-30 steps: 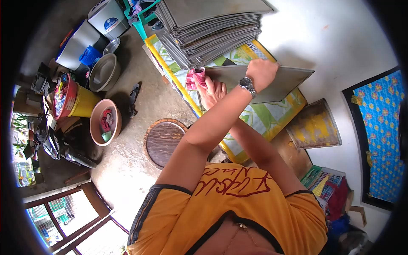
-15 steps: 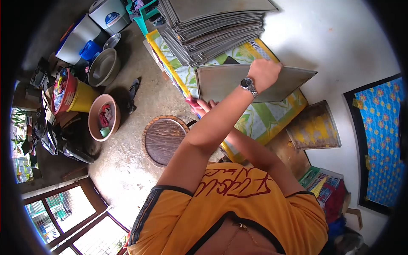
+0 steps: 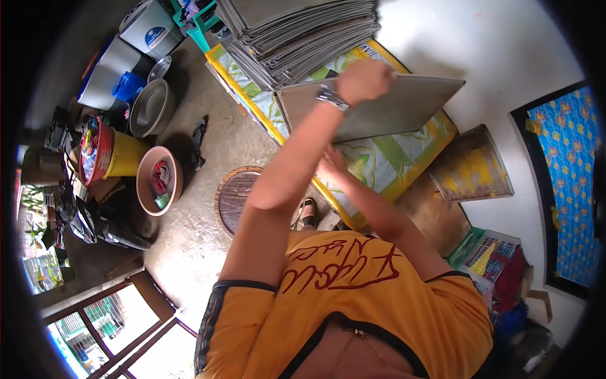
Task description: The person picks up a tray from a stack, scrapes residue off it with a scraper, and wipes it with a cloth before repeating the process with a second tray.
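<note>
My left hand (image 3: 365, 81), with a metal watch on its wrist, is closed at the top edge of a flat grey metal tray (image 3: 404, 107). The tray stands tilted on edge on a table with a green and white patterned cover (image 3: 394, 151). Below the tray's lower edge is my right hand (image 3: 331, 164), near the table's front side. Its fingers are blurred and partly behind my left forearm, so what they hold cannot be made out. A tall stack of similar metal trays (image 3: 303, 44) rests at the table's far end.
A rusty, yellow-stained metal can (image 3: 473, 165) stands right of the table by the wall. On the floor at left are a round brown wooden board (image 3: 237, 202), a pink basin (image 3: 175, 196) with cloth inside, a grey basin (image 3: 151, 107) and a yellow bucket (image 3: 123, 155).
My left hand has moved left along the tray's top edge. My right hand has shifted right from the table's left edge, where something reddish showed at its fingers. The view has turned slightly.
</note>
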A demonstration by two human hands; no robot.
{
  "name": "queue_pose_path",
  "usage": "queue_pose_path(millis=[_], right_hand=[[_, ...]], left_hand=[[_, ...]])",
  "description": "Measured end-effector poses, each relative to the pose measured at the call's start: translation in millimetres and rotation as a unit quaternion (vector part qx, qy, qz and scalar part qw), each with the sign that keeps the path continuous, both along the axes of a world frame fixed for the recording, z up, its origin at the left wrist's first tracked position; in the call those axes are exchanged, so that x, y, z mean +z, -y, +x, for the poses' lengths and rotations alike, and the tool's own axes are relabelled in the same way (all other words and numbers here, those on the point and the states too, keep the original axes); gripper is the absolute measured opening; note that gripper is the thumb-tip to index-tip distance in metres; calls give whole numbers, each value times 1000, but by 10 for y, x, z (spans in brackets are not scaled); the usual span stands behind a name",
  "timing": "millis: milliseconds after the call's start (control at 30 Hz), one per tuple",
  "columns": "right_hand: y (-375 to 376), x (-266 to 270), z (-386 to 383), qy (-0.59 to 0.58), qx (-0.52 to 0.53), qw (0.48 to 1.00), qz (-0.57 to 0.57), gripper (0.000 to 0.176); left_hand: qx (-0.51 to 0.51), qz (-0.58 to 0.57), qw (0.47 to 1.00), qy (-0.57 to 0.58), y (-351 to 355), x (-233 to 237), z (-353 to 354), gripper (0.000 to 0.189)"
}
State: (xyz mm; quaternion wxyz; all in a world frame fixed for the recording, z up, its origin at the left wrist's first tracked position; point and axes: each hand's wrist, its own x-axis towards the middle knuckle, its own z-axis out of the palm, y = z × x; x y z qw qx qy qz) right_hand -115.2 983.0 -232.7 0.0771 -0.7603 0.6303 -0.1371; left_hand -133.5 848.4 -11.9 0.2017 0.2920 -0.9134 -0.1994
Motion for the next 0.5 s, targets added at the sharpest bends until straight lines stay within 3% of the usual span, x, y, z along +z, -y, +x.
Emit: queue_pose_path(millis=[100,200,300,333,367,433,467,500], right_hand=[[-49,274,-355,106,24,980,-164,54],[74,965,-226,234,-20,929,-285,58],[317,1229,-10,235,-18,920,-312,59],[379,1337,88,250,-13,913,-322,46],[427,1453,188,407,-26,883,-235,41],[520,1702,373,674,-46,737,-40,31],[589,1431,434,449,-8,878,-167,27],[658,1167,495,197,-31,923,-329,24]], left_hand=[[-76,113,987,85,250,229,438,45],[-84,249,964,27,397,136,631,55],[-69,297,952,-33,383,120,681,67],[-42,332,941,-46,339,160,685,61],[-62,326,942,-38,332,193,682,57],[-104,313,944,-22,337,239,673,49],[-104,280,954,14,366,233,660,44],[-105,246,962,48,408,218,636,39]])
